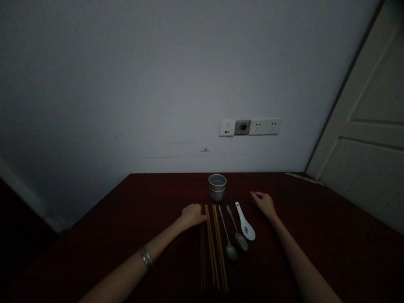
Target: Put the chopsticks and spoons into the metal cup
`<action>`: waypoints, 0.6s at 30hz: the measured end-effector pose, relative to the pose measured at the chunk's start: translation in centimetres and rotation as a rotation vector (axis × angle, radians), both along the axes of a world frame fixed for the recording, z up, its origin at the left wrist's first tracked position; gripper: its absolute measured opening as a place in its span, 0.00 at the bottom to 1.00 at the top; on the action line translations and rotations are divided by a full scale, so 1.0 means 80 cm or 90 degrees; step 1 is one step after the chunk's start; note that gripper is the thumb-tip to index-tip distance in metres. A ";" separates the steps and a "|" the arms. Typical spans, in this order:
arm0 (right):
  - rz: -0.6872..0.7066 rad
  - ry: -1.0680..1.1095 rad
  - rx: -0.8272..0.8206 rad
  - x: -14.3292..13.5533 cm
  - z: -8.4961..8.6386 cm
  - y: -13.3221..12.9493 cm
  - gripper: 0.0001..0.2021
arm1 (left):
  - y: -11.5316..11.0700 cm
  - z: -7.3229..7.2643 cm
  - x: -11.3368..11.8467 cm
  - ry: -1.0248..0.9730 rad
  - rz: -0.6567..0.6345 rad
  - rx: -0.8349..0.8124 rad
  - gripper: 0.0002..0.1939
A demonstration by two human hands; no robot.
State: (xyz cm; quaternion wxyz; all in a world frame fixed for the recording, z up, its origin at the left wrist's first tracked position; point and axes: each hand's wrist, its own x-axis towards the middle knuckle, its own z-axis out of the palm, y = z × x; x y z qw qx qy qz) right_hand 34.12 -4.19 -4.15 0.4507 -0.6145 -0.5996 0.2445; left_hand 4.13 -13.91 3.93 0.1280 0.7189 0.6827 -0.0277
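Note:
My left hand is closed at the top end of the leftmost, darker pair of chopsticks; its fingertips are partly hidden. Just right of it lie more wooden chopsticks in pairs, side by side and pointing toward me. Beside them are a long-handled metal spoon, a second metal spoon and a white ceramic spoon with a blue mark. A metal cup stands upright behind the chopsticks. Off to the right of the ceramic spoon, my right hand rests on the table, fingers loosely bent and holding nothing.
The dark red tabletop meets a pale wall at the back. Wall sockets sit above the table's back edge. A white panelled door is on the right, and a thin strip lies near the back right corner.

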 end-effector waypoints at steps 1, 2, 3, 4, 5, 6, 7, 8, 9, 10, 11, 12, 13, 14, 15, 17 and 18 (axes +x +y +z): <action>0.002 -0.005 0.000 0.000 -0.001 0.001 0.23 | 0.001 -0.002 0.000 -0.001 0.002 0.006 0.19; 0.004 -0.009 0.000 0.001 -0.001 0.002 0.23 | 0.002 -0.003 -0.001 -0.006 0.003 0.012 0.19; 0.006 -0.012 0.001 0.001 -0.002 0.002 0.23 | 0.003 -0.005 -0.001 -0.012 0.002 0.016 0.19; 0.008 -0.013 0.003 0.001 -0.002 0.003 0.23 | 0.003 -0.006 -0.001 -0.018 0.001 0.021 0.20; 0.010 -0.014 0.004 0.002 -0.003 0.003 0.23 | 0.004 -0.007 -0.002 -0.023 0.001 0.024 0.19; 0.011 -0.015 0.005 0.002 -0.002 0.003 0.23 | 0.004 -0.008 -0.002 -0.026 0.002 0.025 0.19; 0.010 -0.016 0.005 0.002 -0.002 0.003 0.23 | 0.004 -0.008 -0.002 -0.027 0.005 0.024 0.19; 0.009 -0.016 0.005 0.001 -0.001 0.003 0.23 | 0.004 -0.008 -0.002 -0.027 0.008 0.024 0.19; 0.009 -0.017 0.004 0.001 -0.001 0.002 0.23 | 0.004 -0.008 -0.002 -0.023 0.011 0.024 0.19; 0.009 -0.018 0.002 0.001 0.000 0.002 0.23 | 0.004 -0.008 -0.002 -0.019 0.012 0.025 0.19; 0.010 -0.019 0.001 0.001 0.000 0.001 0.23 | 0.004 -0.008 -0.003 -0.013 0.012 0.024 0.19; 0.011 -0.019 0.000 0.000 0.001 0.001 0.23 | 0.003 -0.008 -0.003 -0.007 0.008 0.025 0.20; 0.013 -0.019 -0.002 0.000 0.001 0.000 0.23 | 0.002 -0.008 -0.004 -0.001 0.000 0.028 0.20; 0.014 -0.020 -0.002 0.000 0.002 0.000 0.23 | 0.000 -0.009 -0.004 0.007 -0.008 0.030 0.21; 0.015 -0.020 -0.002 0.000 0.002 -0.001 0.23 | -0.002 -0.009 -0.005 0.015 -0.015 0.031 0.21; 0.012 -0.023 -0.002 -0.001 0.003 -0.001 0.23 | -0.006 -0.009 -0.005 0.030 -0.021 0.028 0.22; 0.009 -0.026 -0.001 -0.001 0.003 -0.002 0.23 | -0.009 -0.009 -0.005 0.035 -0.019 0.022 0.22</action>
